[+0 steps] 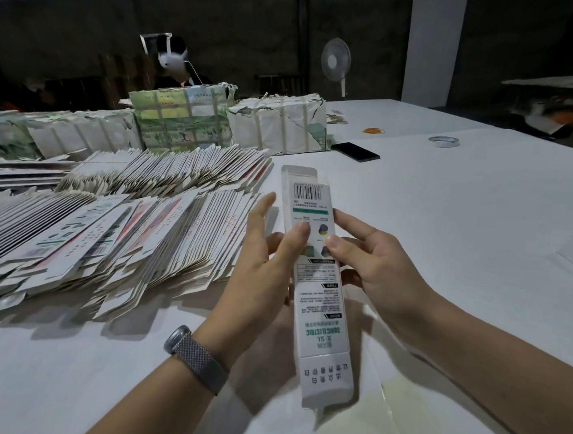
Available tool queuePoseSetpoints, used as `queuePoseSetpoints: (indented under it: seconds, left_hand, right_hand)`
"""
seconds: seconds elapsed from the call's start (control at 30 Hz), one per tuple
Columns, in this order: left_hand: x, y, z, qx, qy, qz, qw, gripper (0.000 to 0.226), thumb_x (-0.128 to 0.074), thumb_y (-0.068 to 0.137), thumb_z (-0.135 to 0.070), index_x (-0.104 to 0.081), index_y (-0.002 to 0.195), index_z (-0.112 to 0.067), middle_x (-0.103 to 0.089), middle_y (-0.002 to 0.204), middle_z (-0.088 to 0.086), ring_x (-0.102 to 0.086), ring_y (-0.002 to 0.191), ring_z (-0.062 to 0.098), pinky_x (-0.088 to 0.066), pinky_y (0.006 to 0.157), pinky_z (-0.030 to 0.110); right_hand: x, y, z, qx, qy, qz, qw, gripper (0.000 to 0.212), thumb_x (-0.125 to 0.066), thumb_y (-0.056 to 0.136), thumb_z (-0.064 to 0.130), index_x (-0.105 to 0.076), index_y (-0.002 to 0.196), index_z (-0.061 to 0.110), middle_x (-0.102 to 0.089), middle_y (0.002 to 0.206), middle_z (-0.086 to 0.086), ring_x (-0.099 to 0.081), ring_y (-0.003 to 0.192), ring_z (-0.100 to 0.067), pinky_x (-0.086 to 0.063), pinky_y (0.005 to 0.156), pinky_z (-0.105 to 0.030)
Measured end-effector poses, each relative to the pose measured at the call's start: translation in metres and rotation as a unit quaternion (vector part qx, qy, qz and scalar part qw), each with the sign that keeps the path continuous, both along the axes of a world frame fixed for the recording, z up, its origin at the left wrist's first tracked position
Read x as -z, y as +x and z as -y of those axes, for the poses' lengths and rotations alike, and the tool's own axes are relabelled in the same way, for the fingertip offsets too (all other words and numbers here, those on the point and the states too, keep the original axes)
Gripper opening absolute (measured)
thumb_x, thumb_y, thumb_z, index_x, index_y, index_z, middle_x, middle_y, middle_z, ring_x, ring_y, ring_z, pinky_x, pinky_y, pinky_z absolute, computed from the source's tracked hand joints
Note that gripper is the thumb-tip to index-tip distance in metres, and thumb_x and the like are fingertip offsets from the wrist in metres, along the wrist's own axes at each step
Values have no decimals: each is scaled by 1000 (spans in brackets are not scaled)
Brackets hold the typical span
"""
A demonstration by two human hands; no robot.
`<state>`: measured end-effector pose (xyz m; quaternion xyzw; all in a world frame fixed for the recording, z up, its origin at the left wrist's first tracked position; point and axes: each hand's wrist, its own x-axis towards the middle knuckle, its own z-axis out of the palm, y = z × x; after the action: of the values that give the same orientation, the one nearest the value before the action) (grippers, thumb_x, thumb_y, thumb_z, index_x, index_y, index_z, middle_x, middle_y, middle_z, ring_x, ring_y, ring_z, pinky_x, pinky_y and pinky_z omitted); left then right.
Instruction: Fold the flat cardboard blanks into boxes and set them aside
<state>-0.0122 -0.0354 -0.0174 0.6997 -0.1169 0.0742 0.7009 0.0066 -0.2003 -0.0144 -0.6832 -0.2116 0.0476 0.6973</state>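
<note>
Both the left hand (271, 248) and right hand (368, 255) pinch the box (318, 283); squeezing too hard may crease its panels.

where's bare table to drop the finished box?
Bare white table right of the box, between the phone, tape roll and right hand. Also near edge by the left hand. Left side crowded: fanned flat blanks, wrapped bundles.
</note>
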Motion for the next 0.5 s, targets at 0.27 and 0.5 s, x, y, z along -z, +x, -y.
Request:
queuePoseSetpoints:
  seconds: [0.27, 0.5]
  left_hand:
    - [-2, -1, -7, 76, -16, 23, 997, 80, -70, 83, -46, -22, 142, -71, -70, 127, -7, -75, 102, 26, -58, 72, 68]
    - [-3, -1, -9, 87, -57, -14, 994, 78, -73, 84, -34, -32, 148, -52, -74, 118, 6, -75, 94, 28, -63, 58, 44]
  right_hand:
    - [-4, 1, 5, 2, 21, 6, 1000, 40, -47, 102, 7, -60, 134, 27, -76, 95, -14, -73, 80, -24, -59, 68, -31]
    - [-4, 2, 3, 8, 23, 11, 1000, 50, -53, 85, 22, -53, 134, 33, -76, 86, -8, -73, 74, -20, -58, 65, -27]
